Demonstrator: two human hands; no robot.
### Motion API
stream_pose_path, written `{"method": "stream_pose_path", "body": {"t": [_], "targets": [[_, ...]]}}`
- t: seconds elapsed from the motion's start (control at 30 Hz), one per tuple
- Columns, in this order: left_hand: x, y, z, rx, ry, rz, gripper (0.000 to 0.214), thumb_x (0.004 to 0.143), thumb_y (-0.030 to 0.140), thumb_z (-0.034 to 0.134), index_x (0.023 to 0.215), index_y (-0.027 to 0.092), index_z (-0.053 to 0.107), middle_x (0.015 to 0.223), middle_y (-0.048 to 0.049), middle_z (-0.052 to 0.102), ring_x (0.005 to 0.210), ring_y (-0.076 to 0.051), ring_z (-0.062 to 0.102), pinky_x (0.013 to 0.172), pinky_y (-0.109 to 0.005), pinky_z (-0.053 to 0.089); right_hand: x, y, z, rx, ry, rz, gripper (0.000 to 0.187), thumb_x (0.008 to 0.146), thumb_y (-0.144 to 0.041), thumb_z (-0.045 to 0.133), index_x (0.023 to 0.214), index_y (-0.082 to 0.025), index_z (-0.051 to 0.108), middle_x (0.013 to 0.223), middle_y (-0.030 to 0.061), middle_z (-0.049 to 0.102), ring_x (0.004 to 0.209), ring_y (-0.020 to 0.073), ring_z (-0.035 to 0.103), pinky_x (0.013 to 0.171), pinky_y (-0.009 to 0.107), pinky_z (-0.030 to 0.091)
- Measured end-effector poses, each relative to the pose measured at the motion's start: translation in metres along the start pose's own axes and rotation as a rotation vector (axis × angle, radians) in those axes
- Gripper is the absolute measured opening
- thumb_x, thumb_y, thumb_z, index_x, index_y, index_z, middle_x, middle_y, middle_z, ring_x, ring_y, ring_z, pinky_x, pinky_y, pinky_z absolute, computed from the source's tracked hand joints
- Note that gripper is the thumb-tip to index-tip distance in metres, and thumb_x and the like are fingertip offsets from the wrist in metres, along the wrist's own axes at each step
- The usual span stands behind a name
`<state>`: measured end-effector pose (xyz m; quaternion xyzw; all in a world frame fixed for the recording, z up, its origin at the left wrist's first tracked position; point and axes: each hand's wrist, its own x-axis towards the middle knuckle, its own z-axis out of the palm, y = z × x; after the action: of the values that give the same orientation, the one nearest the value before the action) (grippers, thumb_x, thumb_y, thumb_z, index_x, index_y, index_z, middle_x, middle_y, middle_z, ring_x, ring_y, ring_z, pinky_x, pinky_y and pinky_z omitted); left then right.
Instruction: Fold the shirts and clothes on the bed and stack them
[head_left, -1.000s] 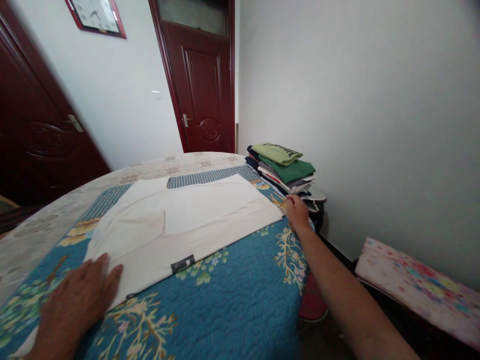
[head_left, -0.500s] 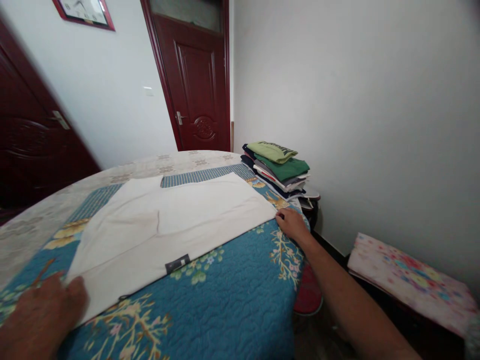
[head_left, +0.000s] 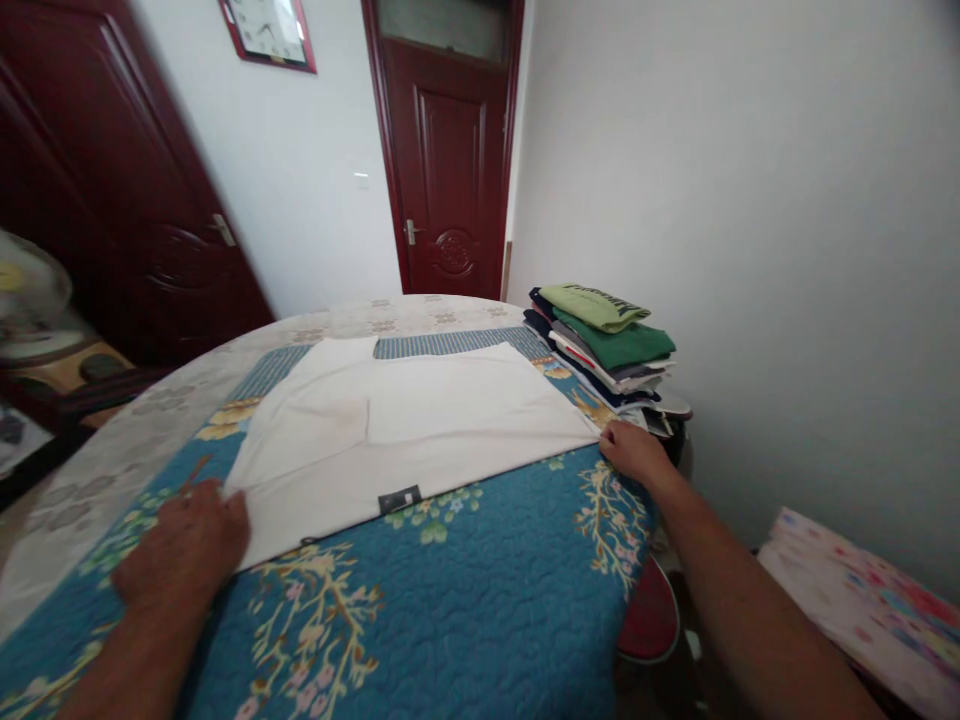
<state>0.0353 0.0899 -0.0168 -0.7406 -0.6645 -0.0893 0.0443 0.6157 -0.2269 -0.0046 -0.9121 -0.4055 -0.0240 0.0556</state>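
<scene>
A white shirt (head_left: 435,400) lies spread and partly folded on a blue quilted cloth (head_left: 480,590) with flower patterns. A dark label (head_left: 400,499) shows at its near edge. At the shirt's right corner, my right hand (head_left: 634,450) is closed in a pinch, drawing the fabric taut with small creases. My left hand (head_left: 187,540) is at the near left corner, its fingers bent over the shirt's edge; the fingertips are partly hidden.
A stack of folded clothes (head_left: 600,345) stands at the table's far right, a green piece near its top. A patterned pale tablecloth (head_left: 172,400) covers the table beneath the quilt. Below right are a red stool (head_left: 651,615) and a floral-covered box-like piece (head_left: 855,600).
The view has swung left, so everything sits further right in the picture. My left hand stays by the shirt's left corner, my right hand on the right corner, where the fabric looks tauter.
</scene>
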Motion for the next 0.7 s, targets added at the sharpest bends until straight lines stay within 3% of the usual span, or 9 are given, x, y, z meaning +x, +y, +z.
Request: {"method": "stream_pose_path", "body": {"t": [0.07,0.17,0.23,0.3,0.37,0.47,0.6,0.7], "targets": [[-0.014,0.018,-0.022,0.066,0.107,0.005,0.069,0.102,0.051,0.021,0.149,0.015,0.056,0.144,-0.0270,0.064,0.118,-0.048,0.066,0.089,-0.064,0.054,0.003,-0.003,-0.004,-0.034,0.001,-0.011,0.024,0.098,-0.026,0.054,0.097,-0.018,0.076,0.106,0.0172,0.076,0.098,0.0277,0.071,0.079,0.035,0.045],[-0.024,0.044,-0.034,0.034,0.220,0.294,0.063,0.106,0.043,0.025,0.152,0.015,0.059,0.149,-0.0197,0.063,0.133,-0.041,0.061,0.110,-0.059,0.048,0.010,-0.022,-0.011,0.016,0.118,-0.126,0.029,0.099,-0.028,0.052,0.106,-0.016,0.077,0.111,0.0193,0.076,0.105,0.0294,0.071,0.090,0.039,0.050],[-0.027,0.058,-0.029,-0.038,0.180,0.484,0.062,0.106,0.044,0.032,0.155,0.016,0.057,0.156,-0.0176,0.060,0.147,-0.037,0.051,0.121,-0.053,0.041,0.016,-0.046,-0.010,0.118,0.194,-0.311,0.037,0.102,-0.033,0.049,0.121,-0.014,0.075,0.123,0.0198,0.075,0.118,0.0291,0.069,0.105,0.040,0.050],[-0.028,0.068,-0.018,-0.080,0.071,0.584,0.062,0.106,0.046,0.037,0.160,0.020,0.054,0.164,-0.0154,0.053,0.155,-0.037,0.043,0.124,-0.055,0.038,0.023,-0.073,-0.002,0.200,0.218,-0.481,0.048,0.105,-0.038,0.045,0.137,-0.012,0.069,0.140,0.0203,0.069,0.134,0.0287,0.062,0.119,0.041,0.044],[-0.028,0.071,-0.007,-0.077,-0.026,0.592,0.062,0.107,0.049,0.038,0.162,0.024,0.052,0.169,-0.0136,0.047,0.158,-0.040,0.039,0.125,-0.060,0.036,0.031,-0.095,0.014,0.211,0.171,-0.562,0.057,0.106,-0.043,0.042,0.147,-0.008,0.061,0.152,0.0222,0.061,0.145,0.0301,0.054,0.124,0.044,0.040],[-0.024,0.065,0.002,-0.045,-0.091,0.551,0.064,0.108,0.052,0.036,0.165,0.026,0.048,0.173,-0.0136,0.040,0.159,-0.041,0.035,0.126,-0.062,0.032,0.047,-0.104,0.041,0.122,0.080,-0.537,0.063,0.106,-0.046,0.042,0.152,-0.006,0.056,0.162,0.0238,0.051,0.152,0.0354,0.046,0.127,0.052,0.036],[-0.010,0.047,0.000,-0.036,-0.102,0.499,0.065,0.108,0.053,0.038,0.166,0.024,0.047,0.173,-0.0170,0.038,0.160,-0.040,0.034,0.127,-0.061,0.031,0.074,-0.080,0.066,0.034,0.095,-0.422,0.061,0.107,-0.049,0.040,0.156,-0.014,0.053,0.166,0.0180,0.047,0.155,0.0362,0.042,0.127,0.058,0.034],[0.009,0.038,-0.011,-0.065,-0.137,0.484,0.064,0.106,0.053,0.039,0.160,0.022,0.055,0.168,-0.0171,0.047,0.156,-0.037,0.043,0.125,-0.054,0.036,0.097,-0.057,0.072,0.037,0.104,-0.408,0.060,0.106,-0.048,0.042,0.155,-0.016,0.054,0.163,0.0173,0.052,0.153,0.0353,0.046,0.126,0.055,0.036]]}}
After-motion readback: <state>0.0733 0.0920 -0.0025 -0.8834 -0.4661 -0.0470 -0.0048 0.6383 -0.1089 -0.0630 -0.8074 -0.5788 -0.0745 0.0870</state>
